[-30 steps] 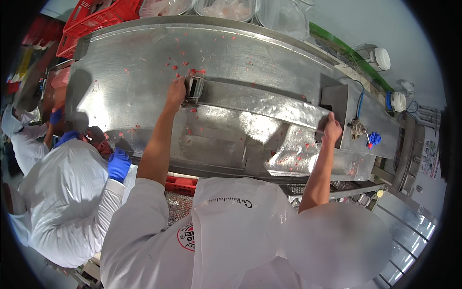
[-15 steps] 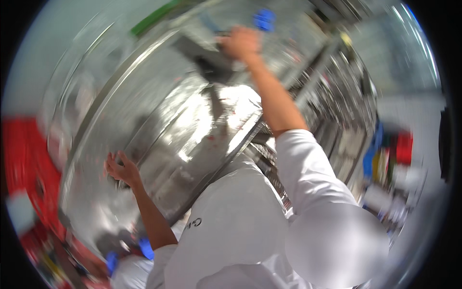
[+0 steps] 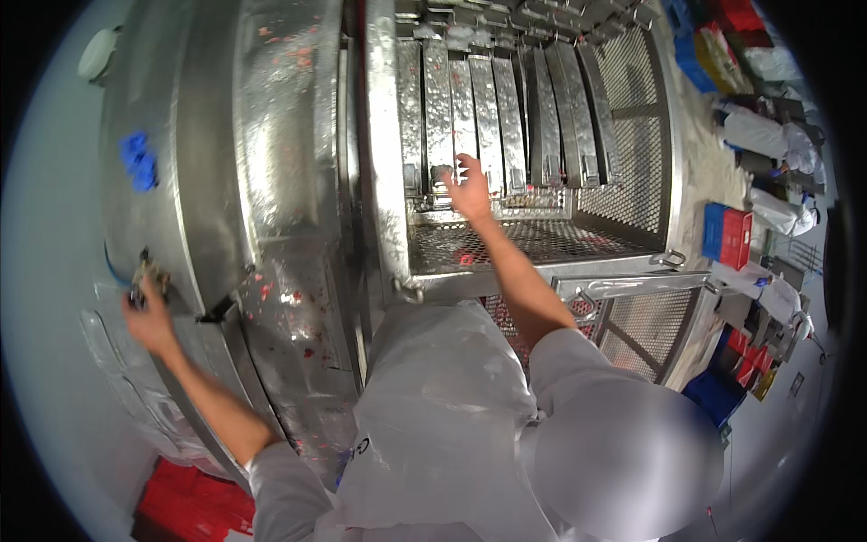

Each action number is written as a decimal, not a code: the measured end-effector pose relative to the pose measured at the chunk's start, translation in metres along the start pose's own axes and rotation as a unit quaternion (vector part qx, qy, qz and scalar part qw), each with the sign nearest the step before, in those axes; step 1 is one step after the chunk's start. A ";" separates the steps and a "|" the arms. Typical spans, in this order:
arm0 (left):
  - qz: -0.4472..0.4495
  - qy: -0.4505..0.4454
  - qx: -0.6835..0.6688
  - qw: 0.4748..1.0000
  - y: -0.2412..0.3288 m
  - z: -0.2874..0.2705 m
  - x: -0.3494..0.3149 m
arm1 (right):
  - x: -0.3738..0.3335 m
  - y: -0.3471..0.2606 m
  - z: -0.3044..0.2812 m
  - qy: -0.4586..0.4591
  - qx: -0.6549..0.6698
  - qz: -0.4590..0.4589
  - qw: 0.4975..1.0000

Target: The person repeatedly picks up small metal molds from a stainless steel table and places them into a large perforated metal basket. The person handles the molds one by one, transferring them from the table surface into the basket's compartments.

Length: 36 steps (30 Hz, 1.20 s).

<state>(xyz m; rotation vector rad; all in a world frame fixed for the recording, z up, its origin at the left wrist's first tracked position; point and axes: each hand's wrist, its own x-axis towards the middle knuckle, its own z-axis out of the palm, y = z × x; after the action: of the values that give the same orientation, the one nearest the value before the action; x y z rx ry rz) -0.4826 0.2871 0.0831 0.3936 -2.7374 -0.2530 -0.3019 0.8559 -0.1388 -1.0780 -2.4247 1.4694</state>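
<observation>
Metal boxes (image 3: 488, 117) already in cage (image 3: 637, 181); red bits (image 3: 265, 291) left on desk (image 3: 140, 212). Right hand (image 3: 471, 195) half open, looks empty; left hand (image 3: 152, 318) at tap (image 3: 144, 271), can't tell grip.

The left forearm (image 3: 217, 395) is bare and slants forward and outward, ending in the left hand (image 3: 152, 316), its fingers bent, their grip hard to make out; the right forearm (image 3: 517, 282), also bare, reaches ahead, the right hand (image 3: 470, 192) loosely curved with thumb and fingers apart

Long shiny metal moulds (image 3: 510, 117), side by side; valve (image 3: 148, 267).
</observation>
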 end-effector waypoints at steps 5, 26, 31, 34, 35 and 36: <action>-0.034 -0.055 0.005 0.998 0.029 -0.017 0.000 | 0.124 0.176 -0.020 -0.070 -0.097 0.308 0.944; 0.037 0.189 -0.020 0.981 0.057 0.013 0.008 | 0.360 0.207 0.160 -0.003 -0.139 0.363 0.921; -0.016 0.180 0.023 0.983 0.113 0.050 0.066 | 0.359 0.301 0.115 -0.141 0.064 0.265 0.952; -0.045 0.077 -0.026 0.996 0.090 0.045 0.071 | 0.329 0.353 0.091 -0.071 0.198 0.317 0.925; -0.028 0.043 0.023 0.998 0.086 0.050 0.076 | 0.321 0.395 0.065 -0.132 0.191 0.191 0.954; -0.079 0.044 0.039 0.995 0.097 0.051 0.072 | 0.310 0.371 0.056 -0.122 0.289 0.257 0.914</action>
<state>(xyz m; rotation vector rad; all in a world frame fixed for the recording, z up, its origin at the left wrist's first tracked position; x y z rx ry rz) -0.5891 0.3638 0.0814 0.6280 -2.6392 -0.1656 -0.3657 1.1107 -0.5483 -1.4946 -1.6621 2.4018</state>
